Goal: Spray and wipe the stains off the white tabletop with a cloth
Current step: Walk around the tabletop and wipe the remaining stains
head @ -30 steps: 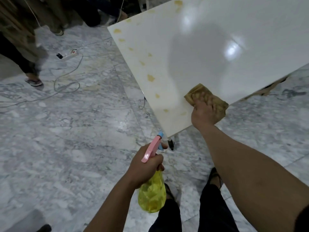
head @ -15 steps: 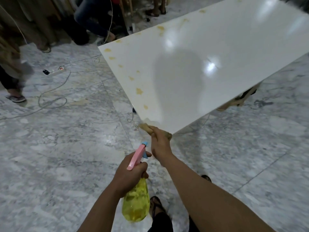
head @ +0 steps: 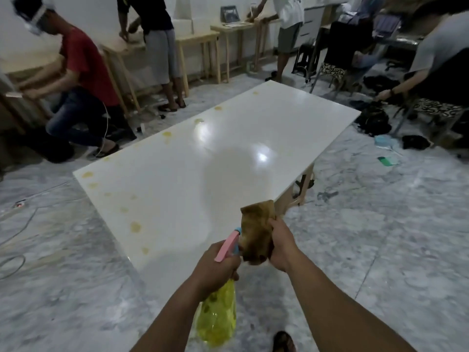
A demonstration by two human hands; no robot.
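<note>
Over near desk [head: 228,158] corner — cloth [head: 257,233] lifted clear, gripped in right hand [head: 281,246]; left hand [head: 218,271] clenching spray bottle [head: 218,318]. Between wipes. Next, probably: spraying yellow stains [head: 135,226] along left edge.

No text, label, brand, number or sign is legible on anything here.

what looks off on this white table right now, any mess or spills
Yellowish stains dot the white tabletop along its left edge, from the near corner toward the far end. The rest looks clean and glossy. The cloth in the right hand is lifted off the surface.
</note>
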